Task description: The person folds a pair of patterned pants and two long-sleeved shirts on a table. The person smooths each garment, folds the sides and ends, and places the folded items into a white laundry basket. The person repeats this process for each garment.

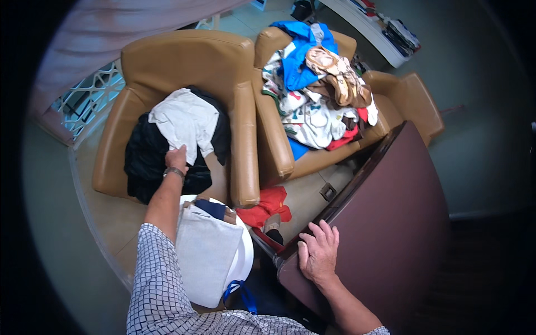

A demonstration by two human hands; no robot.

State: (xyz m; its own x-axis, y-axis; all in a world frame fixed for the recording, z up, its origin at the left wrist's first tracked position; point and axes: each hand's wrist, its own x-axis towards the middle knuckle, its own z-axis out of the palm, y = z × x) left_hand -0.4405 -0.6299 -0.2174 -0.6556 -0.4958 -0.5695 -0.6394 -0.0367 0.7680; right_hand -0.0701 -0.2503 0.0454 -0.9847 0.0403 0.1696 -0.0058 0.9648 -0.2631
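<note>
My left hand (177,159) reaches forward to the tan armchair and grips the lower edge of a white long-sleeved shirt (184,118). The shirt lies spread over dark, black-looking clothes (146,153) on the seat. My right hand (320,250) rests on the edge of a dark brown tabletop (385,223), its fingers slightly bent and apart, holding nothing. Between my arms, a folded light grey garment (205,251) lies on a round white stool (245,257), with folded navy and brown cloth showing at its far edge.
A tan armchair (243,128) stands ahead on the left. Right of it, a tan sofa (271,125) bears a heaped pile of mixed clothes (312,106). Red cloth (265,206) lies low between stool and table. A white shelf (363,28) with folded items is at the far right.
</note>
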